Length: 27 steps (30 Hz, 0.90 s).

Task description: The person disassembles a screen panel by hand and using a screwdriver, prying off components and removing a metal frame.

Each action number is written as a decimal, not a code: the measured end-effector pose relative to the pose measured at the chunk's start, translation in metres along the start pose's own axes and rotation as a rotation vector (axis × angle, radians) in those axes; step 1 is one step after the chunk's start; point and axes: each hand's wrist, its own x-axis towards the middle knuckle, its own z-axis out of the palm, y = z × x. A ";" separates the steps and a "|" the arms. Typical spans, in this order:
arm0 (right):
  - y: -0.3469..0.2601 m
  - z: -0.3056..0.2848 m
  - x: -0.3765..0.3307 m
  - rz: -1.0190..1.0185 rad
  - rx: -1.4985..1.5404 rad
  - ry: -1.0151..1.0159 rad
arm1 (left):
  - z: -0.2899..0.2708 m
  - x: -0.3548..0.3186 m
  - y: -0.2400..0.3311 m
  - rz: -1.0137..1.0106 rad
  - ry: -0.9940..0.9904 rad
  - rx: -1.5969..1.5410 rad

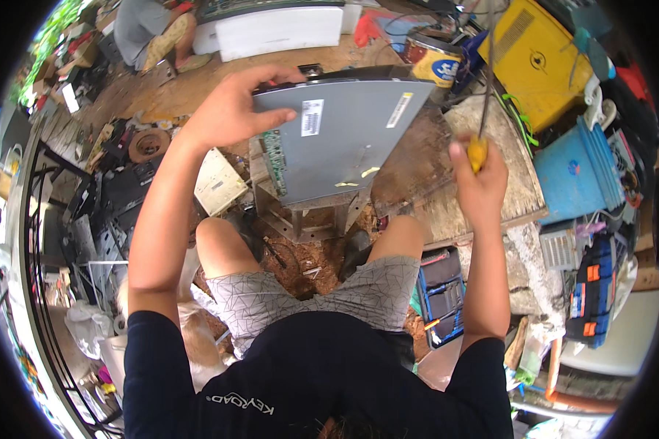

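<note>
Left hand (231, 110), clasping flat grey metal panel (344, 146), twelve o'clock; white paper labels (312, 117). Right hand (485, 179), two o'clock, grips yellow-handled screwdriver (478, 153). Tip unclear; panel's far side hidden from me.

Diffuse daylight fills the view, brightest at the upper left, where the foliage (51, 33) washes out toward white. The grey panel (351, 143) carries only a soft sheen, while the dark shirt (307, 366) loses most fold detail. The right hand (482, 179) looks slightly blurred. Toward the black circular rim, the railing (28, 252) bows and bluish fringing appears.
</note>
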 end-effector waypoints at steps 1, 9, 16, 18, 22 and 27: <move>-0.010 0.010 0.019 -0.028 0.028 -0.018 | -0.005 0.000 -0.001 0.015 -0.040 0.018; -0.014 0.055 0.077 -0.473 -0.172 0.035 | -0.014 0.000 -0.009 0.003 -0.129 -0.004; -0.007 0.054 0.076 -0.365 -0.021 0.040 | -0.006 -0.007 -0.025 -0.006 -0.037 -0.129; -0.006 0.052 0.079 -0.371 -0.051 0.053 | -0.007 -0.007 -0.025 0.002 -0.047 -0.160; -0.005 0.052 0.083 -0.423 -0.096 0.036 | -0.010 -0.012 -0.021 0.008 -0.075 -0.125; -0.005 0.045 0.080 -0.408 -0.100 0.009 | -0.015 -0.009 -0.019 0.088 -0.115 -0.027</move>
